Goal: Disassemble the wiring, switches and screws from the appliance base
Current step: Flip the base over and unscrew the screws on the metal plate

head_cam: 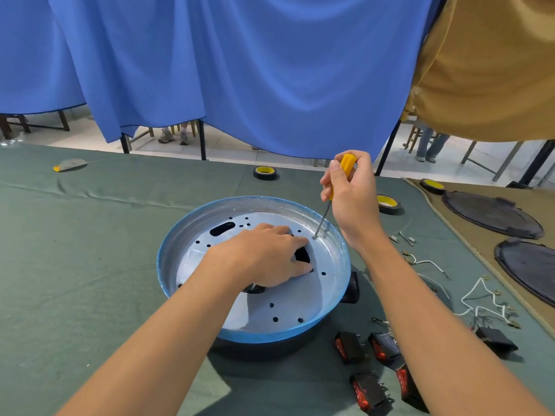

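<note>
Starting nearest to you, four boxy black switches (350, 346) with glossy red rockers lie loose on the matte green cloth (90, 265), just right of the appliance base (192, 232) on its near side. Farther right of the base sits a fifth black switch block (497, 340). Thin white wires (480, 298) loop beside it, their ends tipped with small metal terminals.

The base rests in the middle of the cloth. It is a round, shallow, dark pan with a blue-edged rim and a sloping dull-silver wall. Its flat metal plate is pierced by many small round holes and a few larger dark cut-outs.

Your left hand (264, 256) lies palm down on the middle of that plate. The fingers are nearly straight and a little spread, and they grip nothing. The forefinger reaches toward the base's far right side, and the thumb lies by the edge of a dark cut-out.

Your right hand (350, 190) is above the base's far right rim, fingers and thumb curled round the yellow plastic handle of a screwdriver (345, 166). Its slim steel shaft slants down and left, and the tip sits on a small screw (314, 237) in the plate, close to the wall.

Beyond the base, three rolls of black tape (265, 172) with yellow cores lie flat, one behind it and two behind and to the right. Far right of the base, two dark round discs (492, 214) lie on a tan cloth (444, 211). Behind everything a blue curtain (240, 70) hangs in soft folds.
</note>
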`<action>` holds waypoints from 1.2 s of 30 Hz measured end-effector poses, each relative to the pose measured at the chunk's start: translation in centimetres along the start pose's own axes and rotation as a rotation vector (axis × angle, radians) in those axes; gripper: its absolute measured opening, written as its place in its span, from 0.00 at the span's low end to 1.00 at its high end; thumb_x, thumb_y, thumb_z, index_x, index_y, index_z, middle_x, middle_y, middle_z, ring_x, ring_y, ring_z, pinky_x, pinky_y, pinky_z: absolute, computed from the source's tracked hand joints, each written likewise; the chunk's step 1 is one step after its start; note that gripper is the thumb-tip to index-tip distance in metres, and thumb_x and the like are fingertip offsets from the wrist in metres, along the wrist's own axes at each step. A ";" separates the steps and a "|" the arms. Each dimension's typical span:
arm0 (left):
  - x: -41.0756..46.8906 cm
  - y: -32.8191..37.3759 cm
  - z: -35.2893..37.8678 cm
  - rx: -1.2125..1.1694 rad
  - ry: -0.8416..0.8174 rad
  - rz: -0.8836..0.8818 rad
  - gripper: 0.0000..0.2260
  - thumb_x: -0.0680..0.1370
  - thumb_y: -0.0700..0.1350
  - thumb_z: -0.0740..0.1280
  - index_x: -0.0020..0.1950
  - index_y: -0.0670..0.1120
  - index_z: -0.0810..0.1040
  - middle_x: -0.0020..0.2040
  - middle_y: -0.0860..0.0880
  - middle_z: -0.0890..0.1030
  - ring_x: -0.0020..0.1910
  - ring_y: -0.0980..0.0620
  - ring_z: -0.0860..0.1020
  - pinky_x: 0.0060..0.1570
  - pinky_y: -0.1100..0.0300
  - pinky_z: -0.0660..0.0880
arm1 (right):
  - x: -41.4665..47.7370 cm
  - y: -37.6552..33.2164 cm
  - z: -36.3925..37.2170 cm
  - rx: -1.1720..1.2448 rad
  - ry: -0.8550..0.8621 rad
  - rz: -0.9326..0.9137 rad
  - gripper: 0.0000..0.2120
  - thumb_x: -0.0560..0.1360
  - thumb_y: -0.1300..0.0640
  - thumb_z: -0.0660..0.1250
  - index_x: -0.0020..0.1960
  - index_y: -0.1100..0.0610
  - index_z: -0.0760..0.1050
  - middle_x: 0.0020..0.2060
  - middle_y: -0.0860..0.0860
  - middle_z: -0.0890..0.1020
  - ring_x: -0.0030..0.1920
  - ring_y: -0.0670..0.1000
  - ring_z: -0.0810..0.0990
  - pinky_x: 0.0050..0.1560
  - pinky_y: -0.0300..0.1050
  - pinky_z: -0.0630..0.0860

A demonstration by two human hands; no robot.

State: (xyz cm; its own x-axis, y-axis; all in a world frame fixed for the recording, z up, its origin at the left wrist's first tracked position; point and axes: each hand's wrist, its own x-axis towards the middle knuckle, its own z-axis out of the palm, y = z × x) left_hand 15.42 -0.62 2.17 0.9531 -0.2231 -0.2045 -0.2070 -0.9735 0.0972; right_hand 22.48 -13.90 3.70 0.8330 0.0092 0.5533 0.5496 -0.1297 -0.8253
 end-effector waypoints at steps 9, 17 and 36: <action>-0.3 0.3 -0.3 0.006 -0.020 0.008 0.24 0.81 0.62 0.53 0.77 0.64 0.53 0.78 0.50 0.57 0.77 0.44 0.54 0.73 0.42 0.57 | -0.4 -0.5 0.2 -0.023 -0.031 -0.050 0.02 0.83 0.58 0.56 0.53 0.56 0.67 0.36 0.51 0.75 0.32 0.45 0.72 0.33 0.39 0.74; -0.3 0.4 -0.4 0.010 -0.031 0.000 0.24 0.81 0.62 0.53 0.77 0.64 0.53 0.79 0.50 0.56 0.77 0.44 0.54 0.73 0.41 0.57 | -0.5 -0.5 0.4 -0.005 -0.059 -0.042 0.03 0.83 0.59 0.55 0.52 0.58 0.65 0.35 0.52 0.75 0.31 0.46 0.71 0.32 0.41 0.73; -0.5 0.7 -0.5 0.022 -0.031 -0.015 0.23 0.82 0.62 0.52 0.77 0.65 0.53 0.78 0.51 0.57 0.76 0.44 0.55 0.70 0.43 0.57 | 0.1 -0.7 1.1 0.189 -0.133 0.131 0.18 0.82 0.42 0.52 0.41 0.54 0.58 0.30 0.51 0.60 0.30 0.50 0.55 0.30 0.46 0.56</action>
State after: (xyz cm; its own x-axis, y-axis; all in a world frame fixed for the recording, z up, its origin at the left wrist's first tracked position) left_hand 14.91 -1.13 2.86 0.9489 -0.2095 -0.2358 -0.1977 -0.9775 0.0729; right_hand 22.28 -12.75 4.19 0.8922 0.1364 0.4305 0.4280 0.0489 -0.9025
